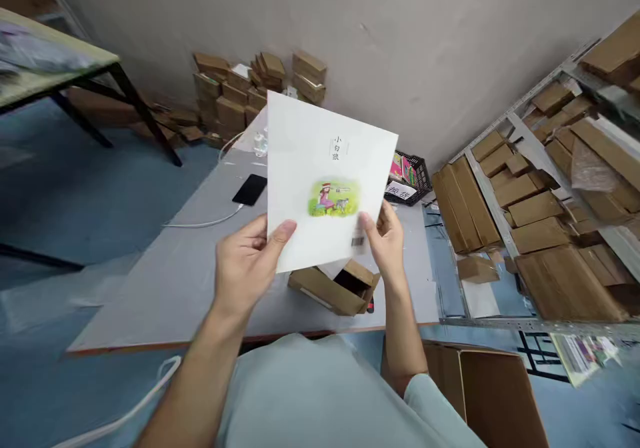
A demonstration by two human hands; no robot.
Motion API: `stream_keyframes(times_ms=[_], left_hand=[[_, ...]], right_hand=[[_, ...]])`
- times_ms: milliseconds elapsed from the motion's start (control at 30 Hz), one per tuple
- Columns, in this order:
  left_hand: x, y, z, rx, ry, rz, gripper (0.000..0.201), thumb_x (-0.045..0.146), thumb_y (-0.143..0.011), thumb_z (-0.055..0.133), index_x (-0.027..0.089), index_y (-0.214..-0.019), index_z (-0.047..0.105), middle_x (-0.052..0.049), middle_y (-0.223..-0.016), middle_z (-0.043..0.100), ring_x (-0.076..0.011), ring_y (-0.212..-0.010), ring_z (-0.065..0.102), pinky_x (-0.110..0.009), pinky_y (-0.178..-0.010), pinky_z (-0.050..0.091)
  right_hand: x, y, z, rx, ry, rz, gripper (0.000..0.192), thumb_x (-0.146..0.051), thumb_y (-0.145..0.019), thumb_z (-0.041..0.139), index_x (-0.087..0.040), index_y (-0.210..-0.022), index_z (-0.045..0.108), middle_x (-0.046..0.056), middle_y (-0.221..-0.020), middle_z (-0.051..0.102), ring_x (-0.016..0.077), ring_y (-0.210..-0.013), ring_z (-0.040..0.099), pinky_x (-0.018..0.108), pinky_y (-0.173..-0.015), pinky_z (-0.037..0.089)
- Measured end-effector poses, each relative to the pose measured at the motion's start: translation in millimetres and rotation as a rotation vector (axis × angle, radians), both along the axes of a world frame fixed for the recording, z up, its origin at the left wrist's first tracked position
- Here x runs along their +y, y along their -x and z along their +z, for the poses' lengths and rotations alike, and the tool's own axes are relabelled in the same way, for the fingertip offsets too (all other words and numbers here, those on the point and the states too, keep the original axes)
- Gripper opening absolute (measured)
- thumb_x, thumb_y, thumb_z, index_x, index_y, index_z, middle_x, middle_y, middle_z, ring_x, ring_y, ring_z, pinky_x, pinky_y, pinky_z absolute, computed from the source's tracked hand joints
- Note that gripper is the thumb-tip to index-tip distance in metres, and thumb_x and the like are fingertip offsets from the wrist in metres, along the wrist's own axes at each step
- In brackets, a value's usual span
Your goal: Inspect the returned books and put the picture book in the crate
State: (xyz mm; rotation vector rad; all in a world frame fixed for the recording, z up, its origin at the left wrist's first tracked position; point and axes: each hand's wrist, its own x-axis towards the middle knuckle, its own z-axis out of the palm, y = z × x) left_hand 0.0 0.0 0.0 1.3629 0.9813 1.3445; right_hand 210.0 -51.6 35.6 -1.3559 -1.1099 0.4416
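Note:
A thin white picture book (305, 148) is held up above the table, tilted. Its facing cover carries black Chinese characters, a small drawing of a figure in red with a grey animal on grass, and a barcode. My left hand (245, 255) grips its lower left edge, thumb on the front. At the lower right edge my right hand (387, 238) pinches it the same way. The fingers behind the book are partly hidden. Beneath it, an opened small cardboard box (325, 291) lies on the grey table (200, 288), partly covered by the book.
A black phone (250, 189) with a white cable lies on the table's left. A black crate (423, 178) with colourful books stands at the back right. Stacked cartons (233, 108) line the wall. Shelves of boxes (537, 208) rise at right; a large open carton (495, 395) stands below.

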Motion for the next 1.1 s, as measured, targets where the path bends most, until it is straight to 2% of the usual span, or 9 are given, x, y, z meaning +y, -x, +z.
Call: stream_keyframes(times_ms=[100,200,300,433,533,633,767,867,1100], left_hand=[[-6.4,-15.4,-1.4,0.124,-0.142,0.213,0.045,0.06,-0.102,0.074,0.017,-0.109,0.086,-0.006,-0.095,0.086,-0.0206,-0.079,0.079,-0.025,-0.069,0.061],[-15.0,-32.9,-2.4,0.201,-0.351,0.292,0.033,0.042,-0.109,0.067,0.02,-0.126,0.086,-0.008,-0.116,0.088,-0.0246,-0.099,0.085,-0.03,-0.091,0.068],[-26.3,-48.0,-1.6,0.244,-0.543,0.208,0.042,0.027,-0.111,0.057,0.026,-0.147,0.078,-0.008,-0.139,0.081,-0.026,-0.124,0.082,-0.036,-0.11,0.066],[-29.2,-53.2,-2.0,0.291,-0.604,-0.049,0.05,0.026,-0.107,0.064,0.028,-0.157,0.071,-0.007,-0.152,0.075,-0.0266,-0.14,0.073,-0.039,-0.123,0.059],[-11.4,-44.0,-9.3,0.219,-0.475,-0.161,0.062,0.041,-0.1,0.078,0.028,-0.16,0.067,-0.01,-0.166,0.064,-0.0313,-0.155,0.062,-0.047,-0.132,0.051],[12.3,-30.0,-17.5,-0.001,-0.147,0.014,0.082,0.055,-0.089,0.09,0.024,-0.16,0.065,-0.016,-0.176,0.052,-0.0373,-0.162,0.052,-0.054,-0.134,0.047],[24.2,-20.2,-12.2,-0.32,0.249,-0.109,0.086,0.067,-0.07,0.102,0.014,-0.135,0.081,-0.021,-0.141,0.079,-0.0377,-0.131,0.077,-0.052,-0.113,0.066],[19.2,-22.9,0.4,-0.43,0.317,-0.105,0.082,0.062,-0.054,0.11,0.012,-0.115,0.086,-0.018,-0.115,0.087,-0.0327,-0.104,0.085,-0.046,-0.096,0.073],[12.8,-34.3,9.6,-0.468,0.312,-0.027,0.075,0.055,-0.045,0.113,0.015,-0.103,0.088,-0.013,-0.102,0.088,-0.026,-0.083,0.085,-0.038,-0.08,0.075]], right_hand=[[-4.7,3.4,-5.3,0.026,-0.002,0.03,0.083,-0.069,-0.093,0.083,-0.028,-0.161,0.061,0.015,-0.173,0.058,0.0334,-0.155,0.063,0.054,-0.127,0.057],[-6.1,20.1,-9.5,0.061,0.011,0.236,0.091,-0.069,-0.091,0.085,-0.033,-0.168,0.052,0.013,-0.179,0.051,0.0329,-0.161,0.058,0.053,-0.125,0.059],[-4.3,39.0,-10.2,0.085,-0.001,0.317,0.087,-0.069,-0.087,0.089,-0.03,-0.16,0.06,0.012,-0.166,0.066,0.0322,-0.151,0.067,0.047,-0.12,0.064],[1.3,36.5,-7.2,0.205,-0.009,0.138,0.055,-0.066,-0.094,0.083,-0.022,-0.127,0.078,0.011,-0.134,0.084,0.0291,-0.127,0.079,0.045,-0.118,0.063],[4.0,18.9,-3.8,0.328,0.001,0.073,0.051,-0.067,-0.092,0.082,-0.022,-0.116,0.079,0.008,-0.125,0.088,0.0287,-0.121,0.082,0.047,-0.116,0.065],[0.9,5.7,1.9,0.421,0.019,0.121,0.057,-0.068,-0.085,0.087,-0.025,-0.12,0.077,0.008,-0.127,0.087,0.0303,-0.121,0.082,0.047,-0.11,0.069],[-5.8,0.1,10.1,0.43,0.025,0.183,0.06,-0.067,-0.085,0.088,-0.027,-0.128,0.075,0.009,-0.13,0.086,0.0312,-0.127,0.081,0.047,-0.109,0.07],[-5.0,-4.1,10.7,0.411,0.041,0.21,0.06,-0.068,-0.087,0.085,-0.027,-0.13,0.075,0.009,-0.133,0.085,0.0309,-0.131,0.079,0.048,-0.113,0.068],[5.5,-19.2,1.5,0.389,0.087,0.239,0.074,-0.075,-0.086,0.082,-0.03,-0.143,0.069,0.009,-0.14,0.082,0.0311,-0.136,0.075,0.05,-0.116,0.066]])
